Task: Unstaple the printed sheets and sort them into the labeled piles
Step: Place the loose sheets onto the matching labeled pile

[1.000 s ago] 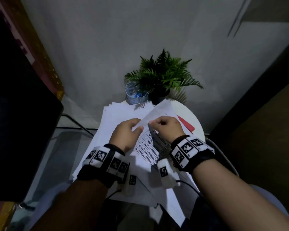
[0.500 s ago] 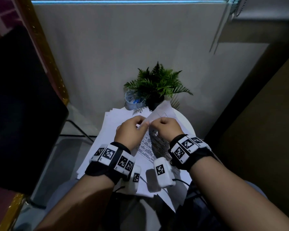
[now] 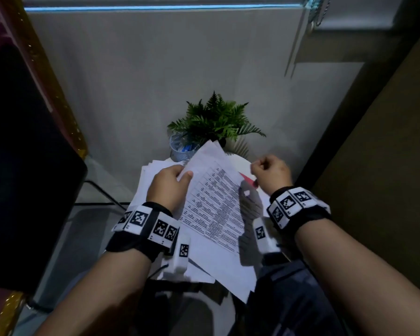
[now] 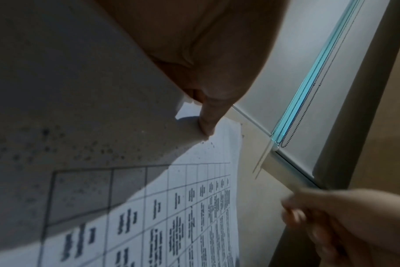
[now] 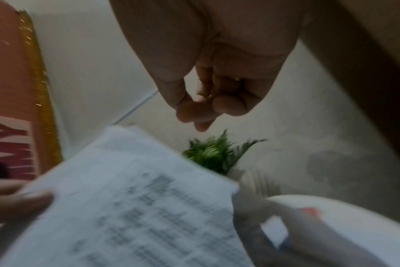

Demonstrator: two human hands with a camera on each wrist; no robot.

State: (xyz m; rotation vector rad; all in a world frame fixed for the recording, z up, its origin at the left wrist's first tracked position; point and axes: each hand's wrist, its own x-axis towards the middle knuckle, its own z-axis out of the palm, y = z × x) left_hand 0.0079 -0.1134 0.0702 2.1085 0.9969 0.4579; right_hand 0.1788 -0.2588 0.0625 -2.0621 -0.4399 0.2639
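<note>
My left hand pinches the upper left corner of a set of printed sheets with a table of text, held tilted above the small table. The left wrist view shows the thumb pressed on the top sheet near its corner. My right hand is off the paper, to the right of the sheets' right edge. Its fingers are curled with the thumb against the fingertips. I see nothing between them; anything tiny there is too small to make out. The sheets are blurred in the right wrist view.
Piles of white paper lie on the round white table under the held sheets. A red flat item lies at the right. A potted fern and a clear cup stand at the back. A dark chair is at the left.
Both hands were together at the sheets' top corner. My right hand has pulled away to the right, off the paper. The left hand keeps its hold on the corner.
</note>
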